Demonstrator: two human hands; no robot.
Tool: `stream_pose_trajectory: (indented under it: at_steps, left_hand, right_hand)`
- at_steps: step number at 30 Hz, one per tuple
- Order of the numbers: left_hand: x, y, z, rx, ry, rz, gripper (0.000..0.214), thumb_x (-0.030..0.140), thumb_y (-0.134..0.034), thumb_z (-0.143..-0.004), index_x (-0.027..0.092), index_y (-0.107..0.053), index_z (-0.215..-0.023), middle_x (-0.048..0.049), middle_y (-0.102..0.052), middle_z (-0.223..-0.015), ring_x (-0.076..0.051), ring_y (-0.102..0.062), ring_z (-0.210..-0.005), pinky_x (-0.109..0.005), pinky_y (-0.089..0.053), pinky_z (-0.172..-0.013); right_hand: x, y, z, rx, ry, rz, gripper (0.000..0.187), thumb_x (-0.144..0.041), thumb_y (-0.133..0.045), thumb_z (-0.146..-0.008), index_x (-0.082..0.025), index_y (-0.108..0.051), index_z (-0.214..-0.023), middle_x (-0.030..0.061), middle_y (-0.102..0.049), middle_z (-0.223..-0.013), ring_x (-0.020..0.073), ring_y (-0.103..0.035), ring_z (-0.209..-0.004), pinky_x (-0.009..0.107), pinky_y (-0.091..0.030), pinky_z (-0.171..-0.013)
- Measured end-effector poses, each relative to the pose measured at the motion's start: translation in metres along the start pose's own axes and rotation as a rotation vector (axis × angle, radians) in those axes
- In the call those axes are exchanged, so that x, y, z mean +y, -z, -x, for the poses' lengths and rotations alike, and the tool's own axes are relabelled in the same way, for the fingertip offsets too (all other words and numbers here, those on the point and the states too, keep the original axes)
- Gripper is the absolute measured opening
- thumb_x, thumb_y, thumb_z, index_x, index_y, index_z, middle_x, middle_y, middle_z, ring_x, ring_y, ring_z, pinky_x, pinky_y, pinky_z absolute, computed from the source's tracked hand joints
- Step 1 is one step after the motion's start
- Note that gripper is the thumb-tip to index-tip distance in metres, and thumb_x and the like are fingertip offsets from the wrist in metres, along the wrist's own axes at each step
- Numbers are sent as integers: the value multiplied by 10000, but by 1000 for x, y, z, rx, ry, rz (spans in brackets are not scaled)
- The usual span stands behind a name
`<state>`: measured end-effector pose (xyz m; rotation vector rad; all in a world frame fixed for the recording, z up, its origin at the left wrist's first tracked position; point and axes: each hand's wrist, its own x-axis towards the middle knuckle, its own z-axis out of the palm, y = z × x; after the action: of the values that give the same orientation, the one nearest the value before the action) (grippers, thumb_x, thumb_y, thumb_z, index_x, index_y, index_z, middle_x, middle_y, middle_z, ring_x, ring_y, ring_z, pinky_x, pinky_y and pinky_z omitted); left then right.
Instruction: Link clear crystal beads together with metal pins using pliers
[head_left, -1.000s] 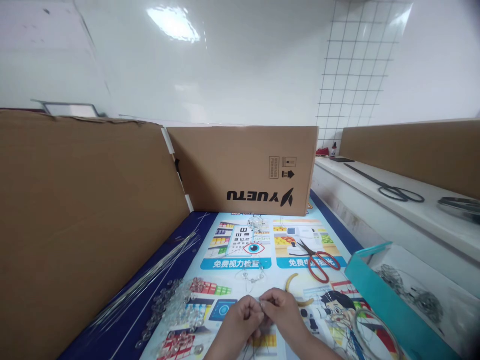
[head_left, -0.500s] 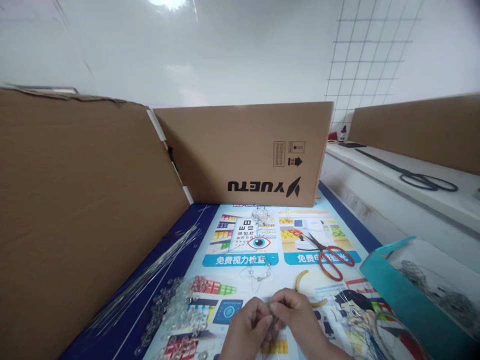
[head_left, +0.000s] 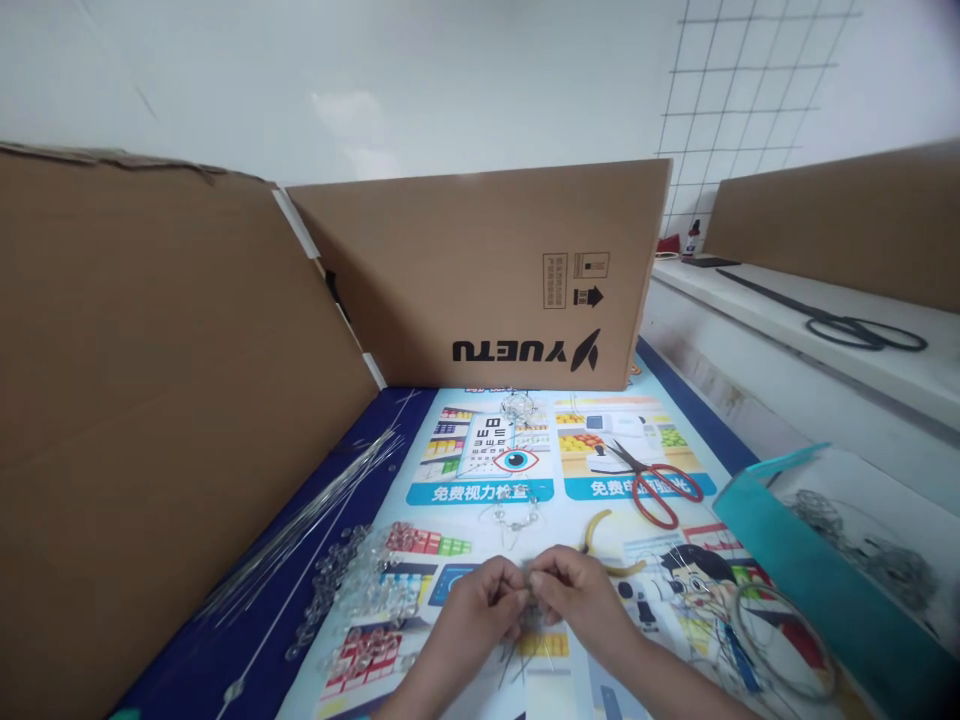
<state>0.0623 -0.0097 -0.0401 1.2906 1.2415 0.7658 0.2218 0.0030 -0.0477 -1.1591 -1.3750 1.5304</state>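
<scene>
My left hand (head_left: 484, 600) and my right hand (head_left: 574, 590) meet fingertip to fingertip, low in the middle of the head view. Both are closed in a pinch on a small piece of thin wire (head_left: 516, 658), whose loose ends stick out below the fingers. Most of that piece is hidden by the fingers. Just beyond my hands lies a wire ring with clear beads (head_left: 517, 522). A spread of loose clear beads (head_left: 367, 590) is to their left. Pliers with yellow handles (head_left: 596, 530) rest close behind my right hand.
Red-handled scissors (head_left: 664, 495) lie farther back on the right. A teal box (head_left: 832, 570) holds tangled wire pieces. A wire coil (head_left: 787, 680) lies before it. Straight wires (head_left: 315, 520) lie left. Cardboard panels (head_left: 495, 250) wall the left and back. Another wire piece (head_left: 519, 408) sits far back.
The camera view has tilted slightly down, so more of my forearms shows. Both hands still pinch together, and more wire ends are visible below them.
</scene>
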Motion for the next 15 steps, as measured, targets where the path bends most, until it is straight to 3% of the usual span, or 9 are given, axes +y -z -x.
stream_pose_trajectory:
  at_steps: [8, 15]
  left_hand:
    - [7, 4, 7, -25, -61, -192, 68, 221, -479, -743, 167, -519, -734, 49, -510, -550, -98, -472, -508, -193, -322, -489]
    - [17, 6, 10, 33, -160, -414, 118, 263, -471, -740, 177, -525, -681, 45, -467, -591, -118, -429, -597, -199, -312, -546]
  right_hand:
    - [6, -2, 0, -50, 75, 66, 138, -287, -535, -761, -161, -588, -779, -37, -523, -562, 82, -455, -465, 194, -374, -446]
    - [10, -4, 3, 46, 223, 226, 79, -175, -528, -730, -177, -587, -783, -37, -555, -601, 90, -486, -532, 192, -371, -503]
